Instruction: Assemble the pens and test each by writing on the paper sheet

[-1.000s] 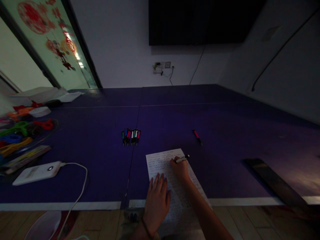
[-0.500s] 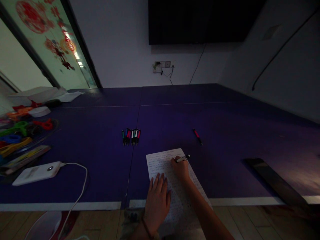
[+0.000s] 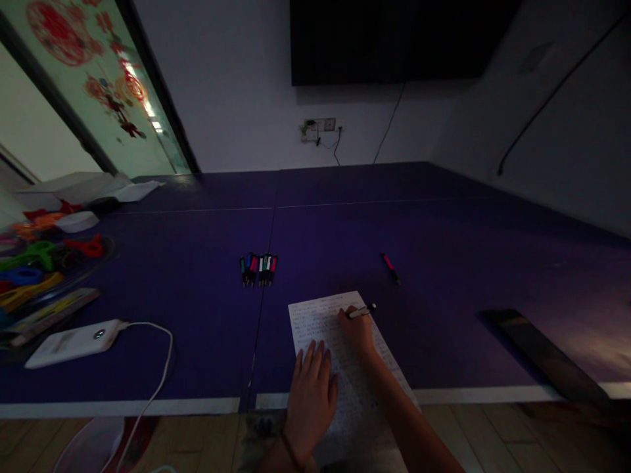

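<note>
A white sheet of paper covered in handwriting lies at the near edge of a dark blue table. My right hand is closed round a pen, its tip on the upper part of the sheet. My left hand lies flat on the lower left of the paper, fingers stretched out, with a band on the wrist. A row of several coloured pens lies beyond the paper. A single red pen lies apart to the right.
A white power bank with a white cable sits at the left. Coloured clips fill a tray further left, with a ruler beside it. A dark flat bar lies at the right edge. Wall sockets are behind.
The view has tilted slightly. My right hand with the pen has shifted a little on the sheet; my left hand stays flat.
</note>
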A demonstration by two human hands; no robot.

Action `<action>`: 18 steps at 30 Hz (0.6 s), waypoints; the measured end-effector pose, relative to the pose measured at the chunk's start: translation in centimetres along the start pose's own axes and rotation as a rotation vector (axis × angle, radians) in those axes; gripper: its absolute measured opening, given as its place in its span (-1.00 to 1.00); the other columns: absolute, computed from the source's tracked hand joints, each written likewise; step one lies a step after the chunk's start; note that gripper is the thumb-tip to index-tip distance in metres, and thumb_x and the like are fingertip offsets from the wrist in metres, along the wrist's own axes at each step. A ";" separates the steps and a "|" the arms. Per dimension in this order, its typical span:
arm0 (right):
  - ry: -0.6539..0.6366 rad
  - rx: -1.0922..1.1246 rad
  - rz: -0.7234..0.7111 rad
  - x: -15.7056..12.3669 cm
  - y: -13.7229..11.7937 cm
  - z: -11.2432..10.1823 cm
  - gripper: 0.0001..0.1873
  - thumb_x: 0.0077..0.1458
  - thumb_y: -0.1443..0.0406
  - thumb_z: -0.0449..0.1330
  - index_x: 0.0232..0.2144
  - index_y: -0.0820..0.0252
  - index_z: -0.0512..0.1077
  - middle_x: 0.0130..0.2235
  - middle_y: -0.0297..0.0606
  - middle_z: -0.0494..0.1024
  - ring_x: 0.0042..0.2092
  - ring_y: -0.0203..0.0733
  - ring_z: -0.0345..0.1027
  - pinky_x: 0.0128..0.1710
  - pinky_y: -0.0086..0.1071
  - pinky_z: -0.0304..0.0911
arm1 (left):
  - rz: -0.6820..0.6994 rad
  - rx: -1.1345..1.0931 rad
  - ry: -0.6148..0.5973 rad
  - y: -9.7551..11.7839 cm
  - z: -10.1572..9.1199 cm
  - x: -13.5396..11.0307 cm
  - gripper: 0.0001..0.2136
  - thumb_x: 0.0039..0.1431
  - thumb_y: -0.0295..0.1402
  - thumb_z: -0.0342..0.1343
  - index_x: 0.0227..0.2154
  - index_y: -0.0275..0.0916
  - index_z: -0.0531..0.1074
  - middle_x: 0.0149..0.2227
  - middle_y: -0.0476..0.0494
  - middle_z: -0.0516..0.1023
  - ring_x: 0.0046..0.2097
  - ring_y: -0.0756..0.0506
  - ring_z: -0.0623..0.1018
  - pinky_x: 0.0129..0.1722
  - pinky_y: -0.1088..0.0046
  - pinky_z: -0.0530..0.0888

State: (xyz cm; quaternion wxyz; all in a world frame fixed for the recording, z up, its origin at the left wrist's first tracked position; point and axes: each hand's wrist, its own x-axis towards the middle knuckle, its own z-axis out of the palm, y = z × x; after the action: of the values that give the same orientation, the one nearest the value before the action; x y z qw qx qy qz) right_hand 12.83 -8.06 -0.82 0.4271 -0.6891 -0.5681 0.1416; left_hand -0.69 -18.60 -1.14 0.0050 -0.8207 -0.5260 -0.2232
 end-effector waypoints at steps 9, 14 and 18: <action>-0.040 -0.024 -0.011 0.1 0.0 -0.1 -0.80 -0.21 0.23 -0.09 -0.76 0.10 0.01 -0.74 -0.35 0.19 -0.63 -0.29 0.09 -0.62 -0.44 -0.05 | -0.011 0.005 -0.025 0.1 -0.3 0.1 -0.67 0.12 -0.32 -0.17 -0.06 -0.26 0.25 0.08 -0.16 0.20 0.12 -0.17 0.13 0.01 0.17 0.24; -0.056 -0.036 -0.030 0.1 0.1 -0.2 -0.78 -0.19 0.23 -0.09 -0.76 0.11 0.02 -0.75 -0.36 0.18 -0.64 -0.30 0.09 -0.61 -0.45 -0.04 | -0.017 0.006 -0.027 0.1 -0.2 0.1 -0.67 0.12 -0.32 -0.17 -0.05 -0.26 0.24 0.09 -0.15 0.19 0.12 -0.16 0.13 0.01 0.19 0.24; -0.046 -0.035 -0.009 0.1 0.1 -0.2 -0.77 -0.18 0.23 -0.08 -0.77 0.12 0.04 -0.76 -0.37 0.18 -0.65 -0.32 0.08 -0.64 -0.46 -0.06 | -0.020 0.002 -0.028 0.1 -0.2 0.1 -0.67 0.12 -0.33 -0.16 -0.06 -0.25 0.25 0.08 -0.14 0.20 0.13 -0.16 0.12 0.02 0.19 0.23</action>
State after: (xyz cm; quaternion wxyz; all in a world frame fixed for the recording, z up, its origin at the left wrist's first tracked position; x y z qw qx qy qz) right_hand 13.05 -8.07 -0.75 0.4023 -0.6907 -0.5831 0.1454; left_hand -0.69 -18.64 -0.88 -0.0037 -0.8184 -0.5345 -0.2112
